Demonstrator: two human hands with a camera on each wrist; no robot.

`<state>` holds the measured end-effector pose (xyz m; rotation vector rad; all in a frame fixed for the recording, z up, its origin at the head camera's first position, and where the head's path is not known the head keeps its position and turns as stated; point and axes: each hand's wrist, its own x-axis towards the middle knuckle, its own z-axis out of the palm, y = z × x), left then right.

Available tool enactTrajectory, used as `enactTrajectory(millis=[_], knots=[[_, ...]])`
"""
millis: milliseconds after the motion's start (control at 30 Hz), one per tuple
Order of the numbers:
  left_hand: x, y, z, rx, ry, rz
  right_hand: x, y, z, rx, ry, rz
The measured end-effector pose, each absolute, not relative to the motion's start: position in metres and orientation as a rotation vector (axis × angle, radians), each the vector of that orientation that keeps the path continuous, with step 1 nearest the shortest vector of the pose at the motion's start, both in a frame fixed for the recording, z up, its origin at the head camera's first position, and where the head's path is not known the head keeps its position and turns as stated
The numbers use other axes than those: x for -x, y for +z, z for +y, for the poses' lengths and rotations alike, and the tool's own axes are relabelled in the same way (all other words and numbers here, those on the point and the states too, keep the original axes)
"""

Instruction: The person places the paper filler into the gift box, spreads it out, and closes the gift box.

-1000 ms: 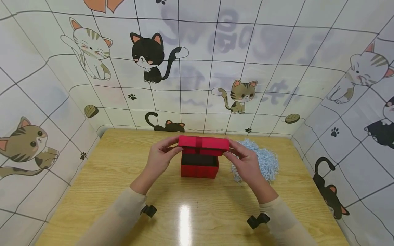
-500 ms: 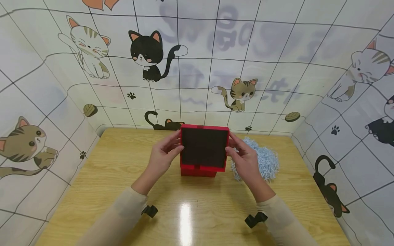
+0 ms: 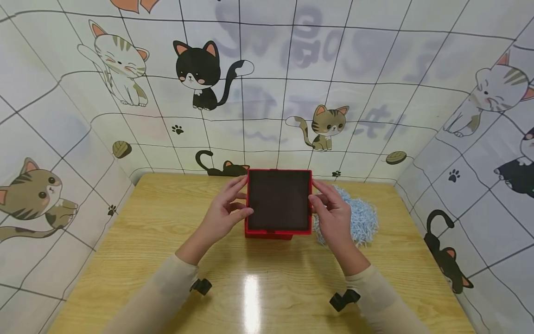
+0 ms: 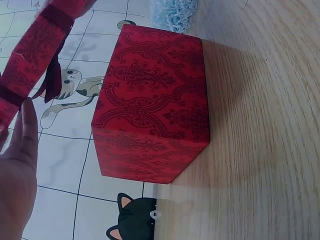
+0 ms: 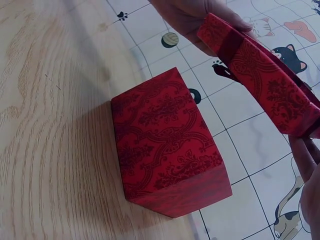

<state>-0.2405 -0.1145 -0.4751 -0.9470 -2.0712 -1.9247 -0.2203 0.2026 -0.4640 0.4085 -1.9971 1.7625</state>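
In the head view, the left hand (image 3: pixel 222 214) pinches the red lid (image 3: pixel 279 200) at nine o'clock and the right hand (image 3: pixel 336 217) at three, the red box (image 4: pixel 152 85) peeking out at six, so even, light finger pressure on both rims should best steady it.

Your gift box lid (image 3: pixel 279 200) was red with darker damask outside, blackish inside; its ribbon (image 4: pixel 56 16) was dark red. Your box base (image 4: pixel 152 90) showed the same red damask. Shredded paper (image 3: pixel 365 220) was pale blue, tabletop (image 3: pixel 167 204) yellow-tan wood grain, wall sheet (image 3: pixel 267 139) white, black-gridded, cat-printed. Your sleeves (image 3: pixel 154 290) were cream, wrist cameras (image 3: pixel 201 286) black.
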Motion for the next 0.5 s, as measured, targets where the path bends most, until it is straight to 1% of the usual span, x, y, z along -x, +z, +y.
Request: enactTrajectory(millis=[200, 500], knots=[[0.2396, -0.4788, -0.1138, 0.92, -1.907, -2.047, 0.2194, -0.4629, 0.2033, -0.43, 1.756, -2.045], [0.2392, -0.4795, -0.1207, 0.827, -1.951, -2.076, 0.2166, -0.4656, 0.2067, -0.699, 1.892, -2.215]])
